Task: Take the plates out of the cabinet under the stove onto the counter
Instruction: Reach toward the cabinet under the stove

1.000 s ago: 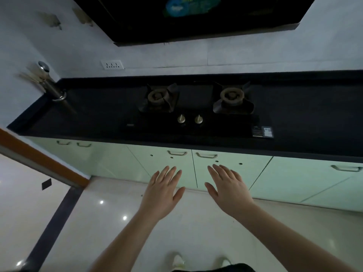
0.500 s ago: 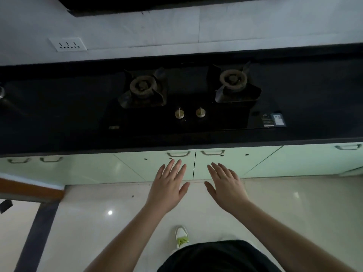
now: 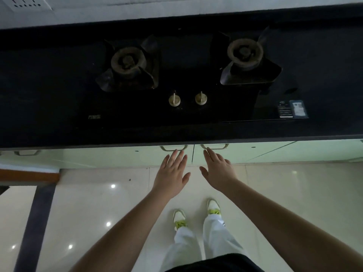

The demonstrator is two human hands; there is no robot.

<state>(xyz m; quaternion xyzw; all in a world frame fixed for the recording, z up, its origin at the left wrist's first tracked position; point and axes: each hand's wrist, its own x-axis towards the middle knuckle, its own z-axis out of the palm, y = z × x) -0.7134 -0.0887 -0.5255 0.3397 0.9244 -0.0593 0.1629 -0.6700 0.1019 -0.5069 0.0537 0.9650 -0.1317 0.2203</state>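
Two pale green cabinet doors sit shut under the black stove (image 3: pixel 186 75). The left door (image 3: pixel 141 156) has a metal handle (image 3: pixel 173 148) and the right door (image 3: pixel 231 154) has its own handle (image 3: pixel 215 147). My left hand (image 3: pixel 171 175) is stretched out flat, fingers apart, its fingertips just below the left handle. My right hand (image 3: pixel 219 171) is likewise flat and empty, fingertips at the right handle. No plates are visible; the cabinet's inside is hidden. The dark counter (image 3: pixel 39 85) runs left and right of the stove.
Two burners (image 3: pixel 128 61) (image 3: pixel 244 53) and two knobs (image 3: pixel 187 99) sit on the stove top. A sticker (image 3: pixel 292 108) lies at its right front corner. More green doors (image 3: pixel 306 150) flank the pair. My feet (image 3: pixel 196 214) stand on glossy floor tiles.
I have come closer to the counter and look more steeply down. Both open hands have moved forward up to the two cabinet handles.
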